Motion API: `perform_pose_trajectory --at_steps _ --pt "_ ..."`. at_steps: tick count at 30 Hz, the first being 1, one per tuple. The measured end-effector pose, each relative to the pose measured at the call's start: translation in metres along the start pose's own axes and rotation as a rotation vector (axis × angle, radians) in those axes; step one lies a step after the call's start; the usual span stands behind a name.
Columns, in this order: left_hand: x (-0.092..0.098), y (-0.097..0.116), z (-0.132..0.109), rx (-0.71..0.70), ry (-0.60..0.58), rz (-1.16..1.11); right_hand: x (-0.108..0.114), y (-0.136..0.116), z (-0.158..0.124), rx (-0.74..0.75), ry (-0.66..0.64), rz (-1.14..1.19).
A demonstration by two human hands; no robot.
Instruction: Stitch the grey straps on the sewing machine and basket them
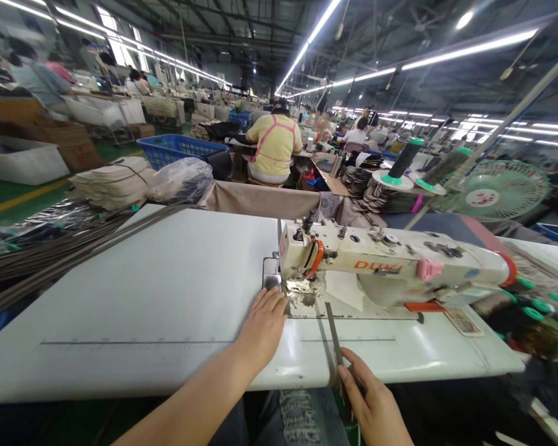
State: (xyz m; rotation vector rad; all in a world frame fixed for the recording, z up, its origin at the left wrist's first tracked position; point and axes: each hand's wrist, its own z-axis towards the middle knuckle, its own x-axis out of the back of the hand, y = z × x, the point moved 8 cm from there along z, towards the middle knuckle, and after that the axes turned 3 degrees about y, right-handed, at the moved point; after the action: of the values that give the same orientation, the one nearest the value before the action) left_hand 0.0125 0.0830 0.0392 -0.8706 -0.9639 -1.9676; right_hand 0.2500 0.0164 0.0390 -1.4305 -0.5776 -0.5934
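Observation:
A cream sewing machine (390, 254) with orange lettering stands on the white worktable (177, 297). My left hand (264, 319) rests palm down at the left edge of the machine bed, its fingers laid out over the metal plate (272, 279) beside the presser foot. Anything under those fingers is hidden. Close to the table's front edge, my right hand (365, 393) pinches a narrow dark grey strip (333, 328) between thumb and fingers. The strip's free end points up toward the machine bed, and its lower part hangs below the tabletop.
Long grey-brown strips (74, 251) lie in a bundle over the table's left corner. Behind the table are a cloth-lined bin (260, 198), a blue basket (181, 152) and a seated person in yellow (275, 145). Thread cones (402, 164) and a green fan (486, 192) stand at right.

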Motion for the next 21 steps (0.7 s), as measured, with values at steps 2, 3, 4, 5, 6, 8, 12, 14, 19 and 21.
perform_pose_trajectory --at_steps 2,3,4,5,6,8,12,14,19,21 --pt "0.001 -0.004 0.003 0.013 -0.012 -0.021 -0.002 -0.004 0.000 0.010 -0.004 0.002" --pt "0.001 -0.005 0.005 0.019 -0.016 -0.028 -0.003 -0.006 0.001 0.016 -0.007 0.003" --pt "0.002 -0.006 0.006 0.026 -0.022 -0.033 -0.004 -0.007 0.001 0.021 -0.008 0.005" --pt "0.002 -0.007 0.007 0.033 -0.027 -0.037 -0.005 -0.009 0.001 0.025 -0.011 0.008" --pt "0.002 -0.008 0.008 0.041 -0.033 -0.040 -0.006 -0.010 0.001 0.027 -0.012 0.011" --pt "0.001 -0.010 0.007 0.059 -0.044 -0.049 -0.008 -0.013 0.002 0.032 -0.015 0.021" --pt "0.000 -0.016 0.006 0.088 -0.022 -0.136 -0.012 -0.018 0.003 0.031 -0.032 0.023" --pt "0.000 -0.027 0.008 0.133 0.024 -0.217 -0.016 -0.020 0.003 0.028 -0.040 0.016" --pt "-0.011 -0.064 0.033 0.255 -0.002 -0.302 -0.032 -0.036 0.004 0.052 -0.097 0.011" --pt "-0.016 -0.075 0.051 0.254 -0.040 -0.291 -0.042 -0.045 0.005 0.056 -0.130 -0.005"
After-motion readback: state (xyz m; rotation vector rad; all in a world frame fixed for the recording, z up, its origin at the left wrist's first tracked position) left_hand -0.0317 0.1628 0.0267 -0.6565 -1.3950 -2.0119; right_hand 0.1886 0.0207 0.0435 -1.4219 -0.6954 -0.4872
